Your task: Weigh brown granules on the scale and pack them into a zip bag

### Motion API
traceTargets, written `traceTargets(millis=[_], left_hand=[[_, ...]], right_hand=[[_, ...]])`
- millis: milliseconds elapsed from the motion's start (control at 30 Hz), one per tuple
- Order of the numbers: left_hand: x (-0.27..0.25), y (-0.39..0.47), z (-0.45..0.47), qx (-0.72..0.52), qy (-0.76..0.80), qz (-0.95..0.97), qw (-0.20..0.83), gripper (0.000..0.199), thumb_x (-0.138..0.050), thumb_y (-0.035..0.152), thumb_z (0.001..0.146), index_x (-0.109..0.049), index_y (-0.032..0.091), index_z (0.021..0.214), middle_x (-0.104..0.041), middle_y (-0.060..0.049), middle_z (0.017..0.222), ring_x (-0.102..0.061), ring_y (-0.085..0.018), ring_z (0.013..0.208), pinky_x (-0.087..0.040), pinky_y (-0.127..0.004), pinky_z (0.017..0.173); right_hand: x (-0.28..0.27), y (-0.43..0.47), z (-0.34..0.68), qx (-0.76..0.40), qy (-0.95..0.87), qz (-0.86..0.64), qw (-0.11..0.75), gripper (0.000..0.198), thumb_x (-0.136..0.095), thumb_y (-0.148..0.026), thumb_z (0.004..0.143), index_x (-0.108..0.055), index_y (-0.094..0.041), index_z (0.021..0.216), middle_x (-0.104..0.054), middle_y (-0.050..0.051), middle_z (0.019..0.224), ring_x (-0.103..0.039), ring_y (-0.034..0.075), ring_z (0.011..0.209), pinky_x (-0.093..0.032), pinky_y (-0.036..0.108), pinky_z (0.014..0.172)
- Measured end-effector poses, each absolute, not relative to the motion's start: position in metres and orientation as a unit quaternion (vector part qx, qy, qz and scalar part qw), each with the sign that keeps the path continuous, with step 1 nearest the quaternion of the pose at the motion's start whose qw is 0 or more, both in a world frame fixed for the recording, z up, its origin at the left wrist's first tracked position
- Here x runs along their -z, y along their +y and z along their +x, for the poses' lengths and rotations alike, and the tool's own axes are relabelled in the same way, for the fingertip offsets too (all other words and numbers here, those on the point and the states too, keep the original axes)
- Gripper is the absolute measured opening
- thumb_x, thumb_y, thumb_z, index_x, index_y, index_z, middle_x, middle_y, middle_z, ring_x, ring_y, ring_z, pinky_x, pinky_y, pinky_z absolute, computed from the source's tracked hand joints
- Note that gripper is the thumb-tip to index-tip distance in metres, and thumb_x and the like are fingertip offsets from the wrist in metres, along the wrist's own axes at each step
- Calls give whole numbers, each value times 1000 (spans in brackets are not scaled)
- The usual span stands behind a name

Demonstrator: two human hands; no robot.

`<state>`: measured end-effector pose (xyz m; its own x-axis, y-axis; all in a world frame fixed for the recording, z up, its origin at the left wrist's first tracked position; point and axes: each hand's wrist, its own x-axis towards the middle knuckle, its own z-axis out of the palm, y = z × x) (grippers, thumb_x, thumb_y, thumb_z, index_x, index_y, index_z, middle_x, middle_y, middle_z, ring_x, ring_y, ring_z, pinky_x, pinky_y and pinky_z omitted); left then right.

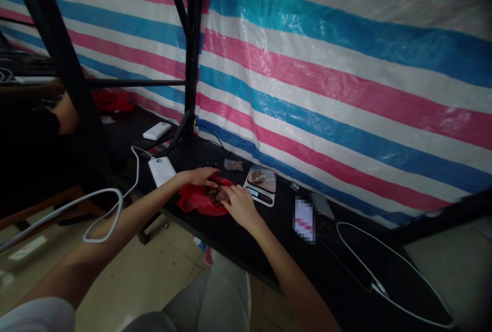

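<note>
A red plastic bag [196, 200] lies open on the black table [269, 234] with a small heap of brown bits [212, 192] in it. My left hand [200, 175] rests flat over the bag's far edge, fingers spread. Just right of the heap, my right hand [240, 205] curls around a small clear packet [223, 195] at the bag's right side. Behind the bag stands a small kitchen scale [261, 184] with a filled packet on its platform. Another small packet [233, 165] lies further back.
A white power bank [162, 169] with a cable lies left of the bag; a second one [157, 130] sits further back. A phone [304, 218] and a white cable loop [388, 270] lie to the right. Another person's arm [65, 114] shows at far left. Black frame posts [192, 50] stand behind.
</note>
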<state>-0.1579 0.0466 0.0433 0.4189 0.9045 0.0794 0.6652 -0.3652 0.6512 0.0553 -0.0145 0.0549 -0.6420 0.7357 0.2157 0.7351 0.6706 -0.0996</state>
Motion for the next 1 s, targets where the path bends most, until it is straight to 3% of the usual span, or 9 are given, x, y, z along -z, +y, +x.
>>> traceTargets(millis=[200, 400, 633, 1000], left_hand=[[-25, 46, -170, -109, 534, 825, 152, 43, -58, 43, 72, -57, 22, 110, -56, -12, 110, -52, -26, 103, -39, -31, 84], [-8, 38, -172, -206, 528, 802, 191, 34, -40, 37, 84, -57, 22, 109, -57, -8, 106, -52, -20, 100, -38, -29, 87], [1, 35, -161, -349, 560, 700, 273, 34, -38, 40, 80, -64, 19, 80, -65, -4, 80, -58, -19, 75, -42, -26, 72], [9, 32, -144, -503, 543, 564, 367, 39, -45, 45, 72, -63, 12, 82, -66, -6, 83, -57, -21, 82, -44, -30, 76]], right_hand=[[-58, -17, 47, 52, -896, -438, 51, 25, -50, -19, 80, -57, -15, 104, -62, 15, 96, -51, 26, 93, -35, 40, 78], [-58, -14, 44, 65, -903, -423, 37, 23, -48, -13, 80, -58, -15, 101, -63, 13, 93, -53, 27, 91, -38, 39, 75], [-37, -7, 30, 10, -888, -450, 89, 27, -51, -12, 78, -55, -15, 105, -61, 11, 95, -54, 23, 92, -42, 32, 75], [-11, 2, 28, -146, -842, -462, 237, 38, -58, -9, 72, -53, -18, 109, -61, 8, 101, -55, 20, 97, -43, 31, 84]])
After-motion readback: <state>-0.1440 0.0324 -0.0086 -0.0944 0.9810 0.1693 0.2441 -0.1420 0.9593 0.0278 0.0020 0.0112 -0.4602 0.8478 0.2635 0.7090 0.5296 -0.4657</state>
